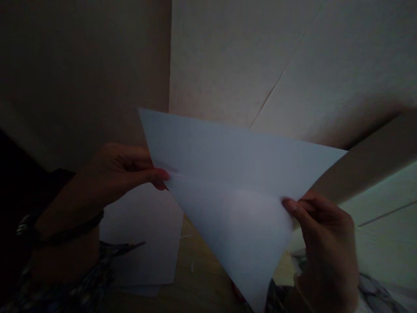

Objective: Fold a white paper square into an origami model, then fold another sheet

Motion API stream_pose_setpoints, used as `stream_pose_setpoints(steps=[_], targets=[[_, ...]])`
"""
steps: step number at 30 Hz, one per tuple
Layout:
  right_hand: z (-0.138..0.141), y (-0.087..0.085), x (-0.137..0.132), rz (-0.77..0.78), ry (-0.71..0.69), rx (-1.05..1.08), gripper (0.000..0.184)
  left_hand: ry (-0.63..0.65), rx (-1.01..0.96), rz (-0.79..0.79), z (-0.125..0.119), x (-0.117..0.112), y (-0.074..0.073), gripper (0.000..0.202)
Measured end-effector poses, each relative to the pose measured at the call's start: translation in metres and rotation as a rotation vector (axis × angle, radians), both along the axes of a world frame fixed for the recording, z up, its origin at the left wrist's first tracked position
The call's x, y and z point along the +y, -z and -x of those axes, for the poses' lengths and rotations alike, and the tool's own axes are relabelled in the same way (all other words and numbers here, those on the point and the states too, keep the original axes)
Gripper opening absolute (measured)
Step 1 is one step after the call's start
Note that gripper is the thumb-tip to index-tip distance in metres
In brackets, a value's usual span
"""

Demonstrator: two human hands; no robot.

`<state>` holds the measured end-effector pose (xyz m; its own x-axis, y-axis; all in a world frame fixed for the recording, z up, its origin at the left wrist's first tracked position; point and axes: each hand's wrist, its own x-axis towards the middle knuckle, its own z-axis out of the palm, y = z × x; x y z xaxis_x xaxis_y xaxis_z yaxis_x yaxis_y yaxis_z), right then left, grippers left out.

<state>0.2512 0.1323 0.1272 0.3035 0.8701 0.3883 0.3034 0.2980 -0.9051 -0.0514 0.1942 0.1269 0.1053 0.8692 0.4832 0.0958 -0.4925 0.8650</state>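
Observation:
A white sheet of paper (228, 174) is stretched between my two hands, its outline roughly a downward-pointing triangle. My left hand (127, 174) pinches the left edge, thumb on the near face. On the right edge, my right hand (325, 234) grips the paper the same way, thumb in front and fingers behind. A faint crease line runs across from one thumb to the other. The lowest tip of the sheet reaches the bottom of the view. Beneath my left forearm lie more white sheets (146, 243), partly covered by my arm and sleeve.
A wooden surface (192, 287) shows below the paper, with small pale scraps (192, 264) on it. Part of a red object (237, 292) peeks out behind the sheet. A pale wall (228, 56) with a crack stands ahead; a darker wall (81, 65) adjoins it. Lighting is dim.

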Motion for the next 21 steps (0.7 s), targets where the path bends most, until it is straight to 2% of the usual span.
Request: stream_pose_setpoints(steps=[10, 15, 21], targets=[[-0.024, 0.011, 0.003, -0.076, -0.116, -0.083, 0.008, -0.016, 0.08, -0.045, 0.007, 0.002, 0.006, 0.016], [-0.028, 0.017, 0.003, -0.102, -0.086, -0.062, 0.01, -0.112, 0.073, -0.039, 0.008, -0.005, 0.008, 0.02], [-0.026, 0.019, 0.001, -0.113, -0.043, -0.044, 0.01, -0.072, -0.003, -0.027, 0.002, -0.01, 0.0, 0.015]])
